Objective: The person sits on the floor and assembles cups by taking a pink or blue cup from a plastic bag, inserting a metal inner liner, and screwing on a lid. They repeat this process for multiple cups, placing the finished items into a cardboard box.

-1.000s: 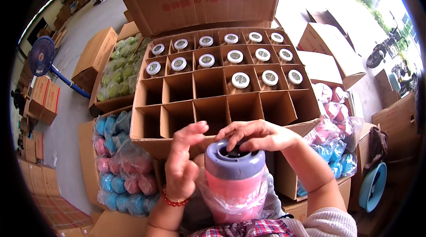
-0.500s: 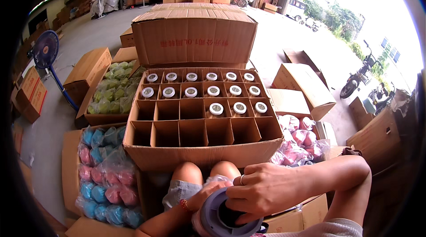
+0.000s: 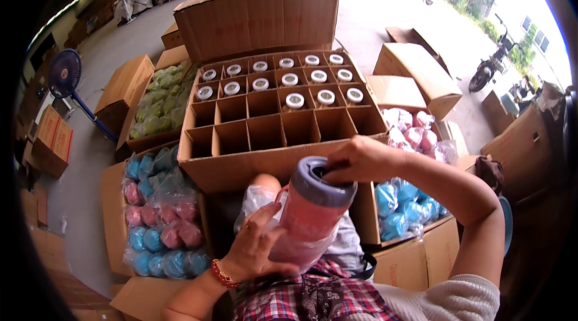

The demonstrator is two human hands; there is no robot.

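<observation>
**Divided carton more than half filled, pink bottle in hand before it**

The divided carton (image 3: 241, 167) stood open, a grid four rows deep and six cells across. By look, the work was past halfway there: fifteen cells were filled, while nine showed only cardboard walls, three at the left of the third row and all six in the front row.

To the carton's left sat a box (image 3: 173, 56) of green bundles and, nearer, a box (image 3: 114, 219) of blue and pink ones. To its near right was a box (image 3: 365, 212) of blue bundles.

On the carton's near side, above the person's lap, the pink bottle (image 3: 310, 216) tilted, clear plastic (image 3: 301, 252) around its lower part; its work looked unfinished. The right hand (image 3: 361, 161) had its fingers bunched at the bottle's mouth; what they gripped inside could not be told. The left hand (image 3: 256, 246) was spread loosely along the bottle's lower left side, not closed around it.

Smaller still, white-rimmed lids (image 3: 294, 101) topped the carton's filled cells.
</observation>
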